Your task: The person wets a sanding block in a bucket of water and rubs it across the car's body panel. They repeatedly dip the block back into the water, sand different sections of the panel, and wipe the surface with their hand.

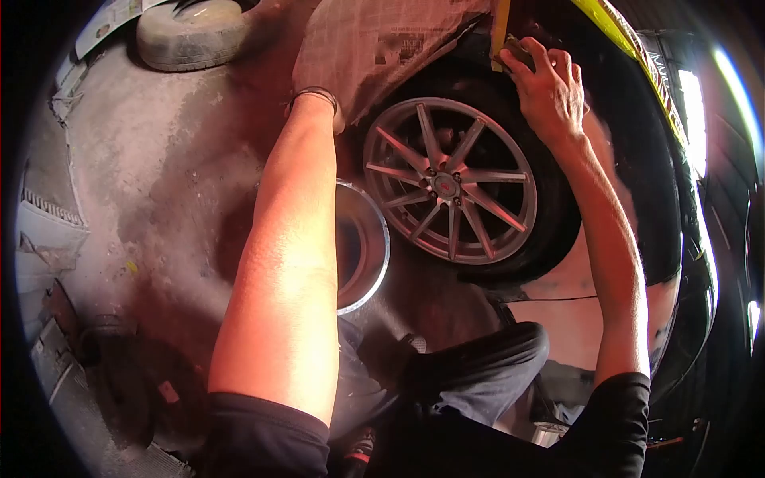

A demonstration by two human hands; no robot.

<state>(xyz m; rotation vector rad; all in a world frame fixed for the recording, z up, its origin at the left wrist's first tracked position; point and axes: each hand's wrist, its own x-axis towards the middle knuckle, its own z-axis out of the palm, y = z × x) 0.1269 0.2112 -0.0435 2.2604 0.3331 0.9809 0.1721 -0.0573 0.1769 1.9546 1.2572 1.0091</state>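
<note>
My left arm reaches up the middle to a sheet of newspaper (382, 48) spread beside the wheel. A dark band circles the wrist; the paper covers most of my left hand (340, 121), and its fingers are hidden. Above the tyre, at the upper right, my right hand (551, 92) is closed with bent fingers around a small dark thing (518, 54) that I cannot make out. This lies right beside a strip of yellow tape (500, 32) along the paper's edge. Below both hands is a silver multi-spoke car wheel (446, 185) with a black tyre (558, 199).
A round metal-rimmed item (376, 231) stands on the floor (119, 159) beside my left forearm. A loose dusty tyre (191, 40) lies at the upper left. On the right runs a dark car body panel (653, 191) with yellow masking (629, 48). My bent leg (486, 366) is below the wheel.
</note>
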